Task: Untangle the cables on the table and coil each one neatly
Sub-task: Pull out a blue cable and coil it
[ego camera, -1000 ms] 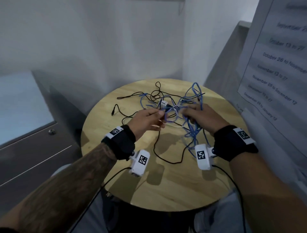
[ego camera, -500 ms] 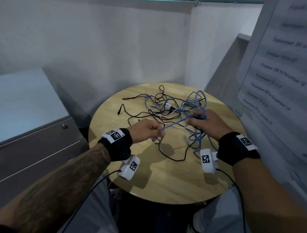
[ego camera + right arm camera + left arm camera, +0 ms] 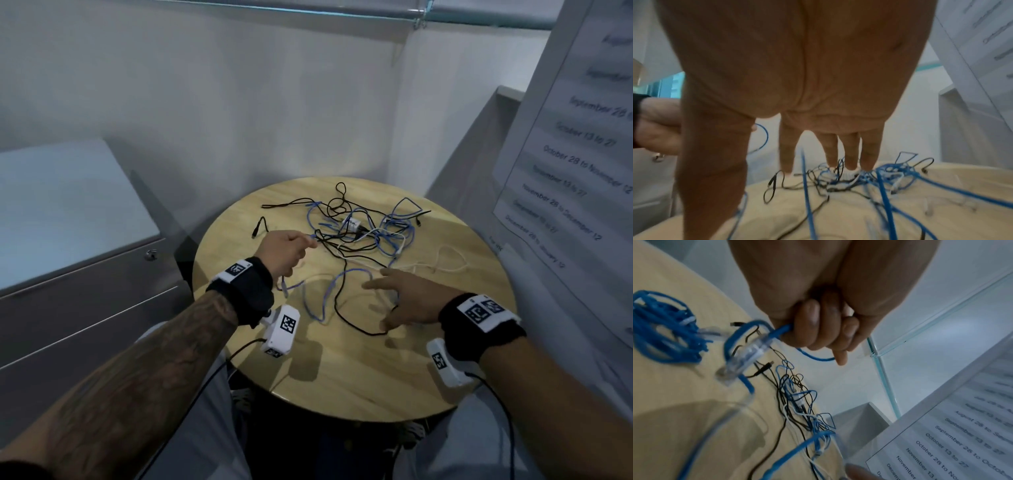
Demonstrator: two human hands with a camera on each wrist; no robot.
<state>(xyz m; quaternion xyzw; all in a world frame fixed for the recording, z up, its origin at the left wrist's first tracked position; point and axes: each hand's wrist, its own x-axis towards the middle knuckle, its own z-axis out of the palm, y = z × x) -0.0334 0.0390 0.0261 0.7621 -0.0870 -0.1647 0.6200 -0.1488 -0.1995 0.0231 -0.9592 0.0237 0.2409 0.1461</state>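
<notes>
A tangle of blue, black and white cables (image 3: 363, 233) lies across the far half of the round wooden table (image 3: 359, 373). My left hand (image 3: 284, 251) is curled round a blue cable (image 3: 781, 332) just behind its clear plug (image 3: 748, 356), which hangs below the fist. That blue cable (image 3: 318, 294) runs in loops over the table between my hands. My right hand (image 3: 400, 298) hovers flat above the table with straight, spread fingers (image 3: 851, 152), holding nothing. A black cable (image 3: 346, 318) loops under it. A white cable (image 3: 445, 260) trails to the right.
A grey cabinet (image 3: 68, 240) stands left of the table. A board with a printed date list (image 3: 582, 154) leans close on the right. White walls meet in a corner behind the table. The near half of the tabletop carries only the hands' shadows.
My right hand has let go of the blue bundle and drawn back toward me, fingers spread. My left hand has pulled its blue cable leftward, away from the tangle.
</notes>
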